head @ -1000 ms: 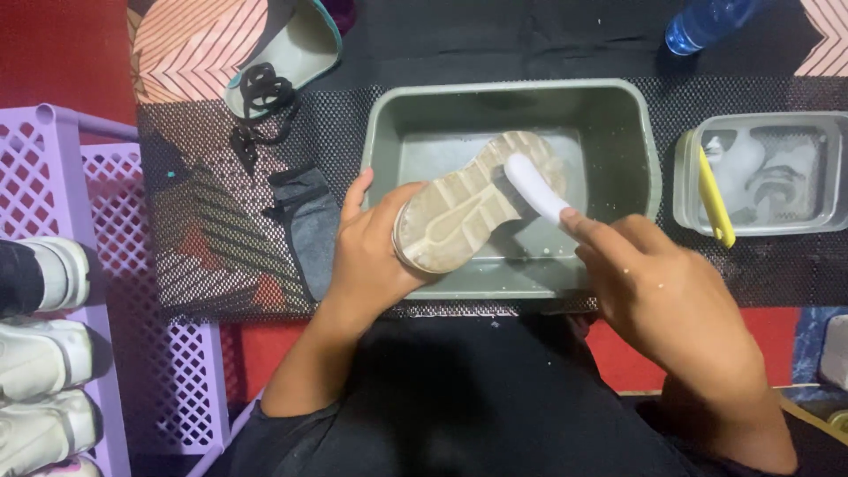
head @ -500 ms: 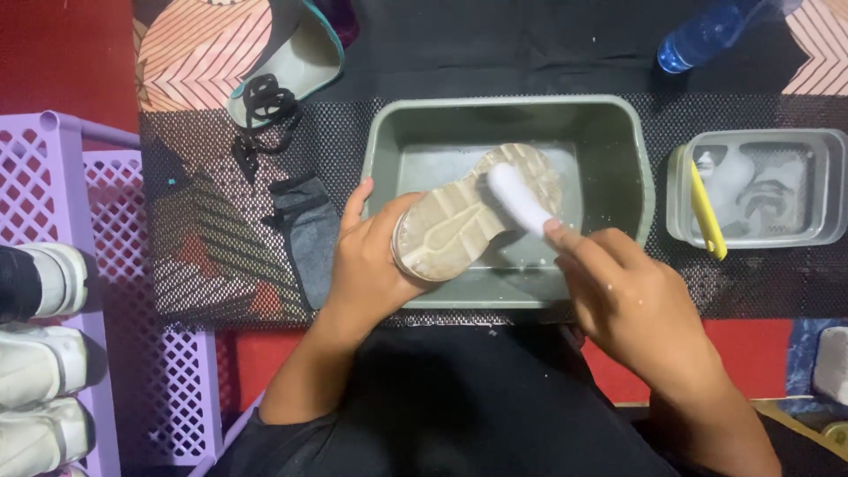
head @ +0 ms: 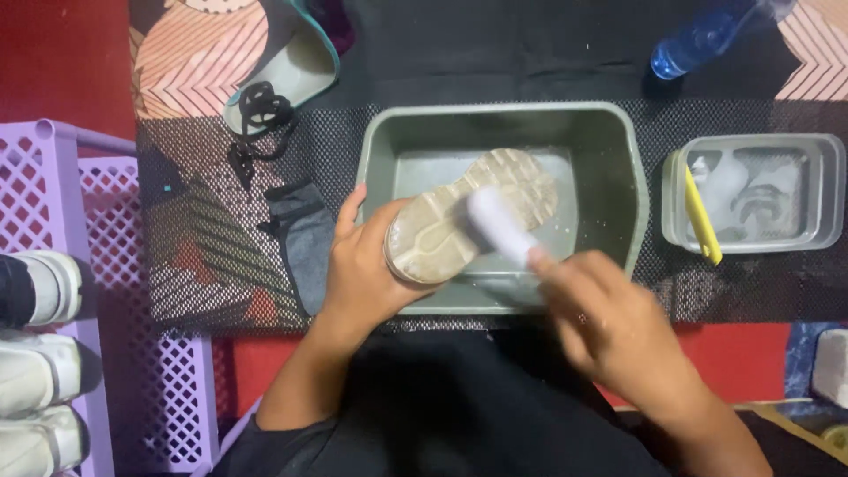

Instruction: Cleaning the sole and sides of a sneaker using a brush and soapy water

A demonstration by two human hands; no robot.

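The person sits over a grey-green plastic basin (head: 618, 159) with a shoe (head: 468, 216) held sole-up above it, heel toward them and toe pointing to about two o'clock. The left hand (head: 362, 274) is clamped round the heel end, fingers wrapped over the edge of the sole. The right hand (head: 609, 322) is closed on the handle of a white brush (head: 499, 225), whose head lies on the middle of the sole; that hand is blurred, so it looks to be in motion. Judging by this, the scrubbing of the sole is the step in hand, and the tread looks dull and grimy, so I would say it is only partway. Going on calls for a firm hold at the heel so the shoe does not twist, and strokes that reach the toe end. At three o'clock from the basin stands a clear tub (head: 826, 190) of cloudy water with a yellow tool (head: 702, 216) leaning on its near rim. A blue bottle (head: 698, 44) lies at one o'clock, a tangle of black laces (head: 256, 110) at ten o'clock, and a lilac crate (head: 53, 203) at nine o'clock with white shoes (head: 44, 371) beside it.
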